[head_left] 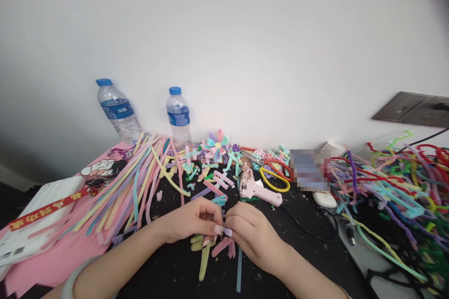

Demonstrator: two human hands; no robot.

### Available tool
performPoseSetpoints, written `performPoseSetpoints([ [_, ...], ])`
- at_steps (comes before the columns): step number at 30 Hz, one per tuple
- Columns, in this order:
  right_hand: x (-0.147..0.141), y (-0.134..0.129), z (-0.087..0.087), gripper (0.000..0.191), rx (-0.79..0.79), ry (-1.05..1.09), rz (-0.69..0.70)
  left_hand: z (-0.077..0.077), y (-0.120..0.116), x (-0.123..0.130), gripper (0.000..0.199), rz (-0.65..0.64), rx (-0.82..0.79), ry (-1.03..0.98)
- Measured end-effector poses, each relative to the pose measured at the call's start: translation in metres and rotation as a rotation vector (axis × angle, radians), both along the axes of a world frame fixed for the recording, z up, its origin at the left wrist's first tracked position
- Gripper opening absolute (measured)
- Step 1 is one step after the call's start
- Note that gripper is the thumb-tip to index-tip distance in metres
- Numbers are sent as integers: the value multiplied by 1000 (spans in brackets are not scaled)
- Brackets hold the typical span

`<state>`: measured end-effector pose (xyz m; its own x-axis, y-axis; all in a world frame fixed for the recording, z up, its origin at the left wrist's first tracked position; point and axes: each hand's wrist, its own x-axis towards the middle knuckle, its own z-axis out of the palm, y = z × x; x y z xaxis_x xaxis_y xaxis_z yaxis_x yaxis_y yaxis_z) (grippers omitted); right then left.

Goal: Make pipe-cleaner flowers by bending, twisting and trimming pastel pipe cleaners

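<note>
At lower centre, a lilac piece is pinched by left hand and right hand, fingertips together; likely light and soft, best gripped lightly by its ends.

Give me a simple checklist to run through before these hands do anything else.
1. Both hands in view: ok, left hand and right hand meet at the fingertips.
2. Piece between them identified: cannot tell, mostly hidden by fingers.
3. Glue gun set down: ok, lying beyond the right hand.
4. Glue gun cool: cannot tell by looking.
5. Table tidy: not ok, fuzzy strips and scraps are scattered about.
6. Bottles capped: ok, both blue caps on.
</note>
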<state>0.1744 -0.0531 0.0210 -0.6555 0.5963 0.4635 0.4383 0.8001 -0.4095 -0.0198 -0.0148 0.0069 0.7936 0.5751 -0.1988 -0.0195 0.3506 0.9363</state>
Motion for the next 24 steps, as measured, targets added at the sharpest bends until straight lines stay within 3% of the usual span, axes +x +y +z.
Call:
performPoseSetpoints([
  [4,-1,-1,-2,14,-102,38,8,0,0,0,19,8,-16,-2],
  [12,1,-2,0,11,-122,-57,24,0,0,0,21,-22,25,41],
  [18,-1,-1,-1,16,-290,124,60,-1,0,-2,20,-18,10,58],
  [24,-3,-1,-1,17,-356,195,63,3,-1,0,21,-9,-5,70],
])
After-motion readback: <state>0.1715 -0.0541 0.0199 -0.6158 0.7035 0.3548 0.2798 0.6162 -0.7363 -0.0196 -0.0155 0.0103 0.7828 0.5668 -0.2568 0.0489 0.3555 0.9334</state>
